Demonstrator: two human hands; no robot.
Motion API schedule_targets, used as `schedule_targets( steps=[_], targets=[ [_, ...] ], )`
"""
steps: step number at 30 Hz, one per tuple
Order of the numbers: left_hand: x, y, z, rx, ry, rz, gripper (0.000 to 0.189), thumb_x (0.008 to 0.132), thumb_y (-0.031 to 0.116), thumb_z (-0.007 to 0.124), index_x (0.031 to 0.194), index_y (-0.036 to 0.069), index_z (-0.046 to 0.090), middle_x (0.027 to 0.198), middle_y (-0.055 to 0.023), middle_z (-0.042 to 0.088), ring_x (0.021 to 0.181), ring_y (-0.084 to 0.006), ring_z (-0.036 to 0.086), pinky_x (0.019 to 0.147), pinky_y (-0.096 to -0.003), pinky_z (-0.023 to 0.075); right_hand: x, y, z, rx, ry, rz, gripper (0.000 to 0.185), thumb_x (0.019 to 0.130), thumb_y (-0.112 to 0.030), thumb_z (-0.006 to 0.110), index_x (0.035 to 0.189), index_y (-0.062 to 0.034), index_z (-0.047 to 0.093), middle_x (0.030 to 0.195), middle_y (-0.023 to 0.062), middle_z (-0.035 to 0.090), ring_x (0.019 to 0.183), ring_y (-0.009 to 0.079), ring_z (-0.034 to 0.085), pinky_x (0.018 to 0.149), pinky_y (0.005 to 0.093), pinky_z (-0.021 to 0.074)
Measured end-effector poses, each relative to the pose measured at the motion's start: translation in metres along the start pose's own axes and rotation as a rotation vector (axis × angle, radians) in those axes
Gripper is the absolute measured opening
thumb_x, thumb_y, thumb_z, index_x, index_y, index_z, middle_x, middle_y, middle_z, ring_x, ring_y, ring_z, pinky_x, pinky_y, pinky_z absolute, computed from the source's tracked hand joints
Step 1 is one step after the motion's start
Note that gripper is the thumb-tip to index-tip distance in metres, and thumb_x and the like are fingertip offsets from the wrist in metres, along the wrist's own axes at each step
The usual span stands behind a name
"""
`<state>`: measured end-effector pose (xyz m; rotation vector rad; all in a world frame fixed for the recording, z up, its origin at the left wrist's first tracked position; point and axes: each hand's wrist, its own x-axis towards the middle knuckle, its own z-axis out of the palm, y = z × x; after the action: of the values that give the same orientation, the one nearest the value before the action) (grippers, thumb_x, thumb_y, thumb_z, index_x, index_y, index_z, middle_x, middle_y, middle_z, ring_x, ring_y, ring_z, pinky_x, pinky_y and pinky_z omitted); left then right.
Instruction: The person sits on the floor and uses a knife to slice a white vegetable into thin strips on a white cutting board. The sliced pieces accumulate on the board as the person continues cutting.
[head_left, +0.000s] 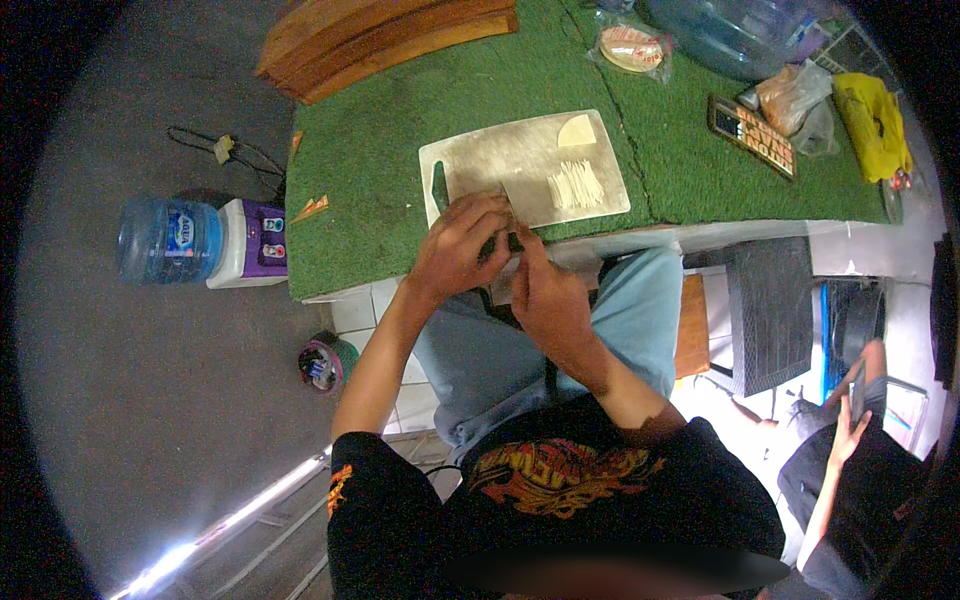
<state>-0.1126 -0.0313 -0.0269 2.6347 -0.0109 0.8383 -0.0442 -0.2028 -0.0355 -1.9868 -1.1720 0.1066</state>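
Note:
My left hand (465, 240) is bent over the near edge of a worn white cutting board (487, 157), thumb and fingers drawn together. Beside it, my right hand (551, 296) has curled fingers around the near end of a thin, blade-like object (509, 201), probably a knife; its handle is hidden. The left fingertips are against or very close to this object; whether they grip it cannot be told. On the board's right side lie a pile of thin pale strips (576, 185) and, above it, a pale, flat wedge-shaped piece (577, 131).
Green turf-like matting (360, 165) covers the table. Towards its right lie a plastic-wrapped round pack (634, 49), a phone (752, 136), plastic bags (796, 97) and a yellow bag (870, 124). A water dispenser (247, 244) stands left. Another person (855, 472) sits lower right, holding a phone.

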Motion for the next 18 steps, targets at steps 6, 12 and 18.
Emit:
schedule_targets(
  steps=[6,12,18],
  targets=[
    [-0.0002,-0.0008,0.0004,0.007,-0.006,0.011,0.023,0.078,0.004,0.071,0.101,0.002,0.067,0.114,-0.0160,0.068,0.114,-0.0353,0.065,0.101,-0.0449,0.0519,0.0003,0.0004,0.0047,-0.081,-0.029,-0.005,0.055,0.089,-0.006,0.061,0.141,0.0031,0.048,0.067,0.0178,0.064,0.057,0.0353,0.066,0.053,0.0467,0.0524],
    [0.0040,0.0003,-0.0007,-0.011,-0.010,0.013,0.022,0.078,0.003,0.070,0.100,0.001,0.066,0.112,-0.0171,0.067,0.114,-0.0365,0.064,0.101,-0.0458,0.0520,-0.0020,-0.0005,0.0055,-0.072,-0.024,-0.010,0.059,0.090,-0.008,0.060,0.145,0.0028,0.045,0.062,0.0169,0.062,0.054,0.0360,0.064,0.052,0.0476,0.0519],
    [0.0037,0.0002,0.0005,-0.021,-0.002,0.009,0.021,0.077,0.002,0.069,0.098,0.001,0.066,0.112,-0.0174,0.067,0.113,-0.0366,0.064,0.101,-0.0464,0.0517,-0.0045,-0.0020,0.0034,-0.043,-0.084,0.045,0.060,0.091,-0.009,0.059,0.148,0.0014,0.042,0.061,0.0182,0.062,0.053,0.0375,0.064,0.052,0.0491,0.0523]
  ],
)
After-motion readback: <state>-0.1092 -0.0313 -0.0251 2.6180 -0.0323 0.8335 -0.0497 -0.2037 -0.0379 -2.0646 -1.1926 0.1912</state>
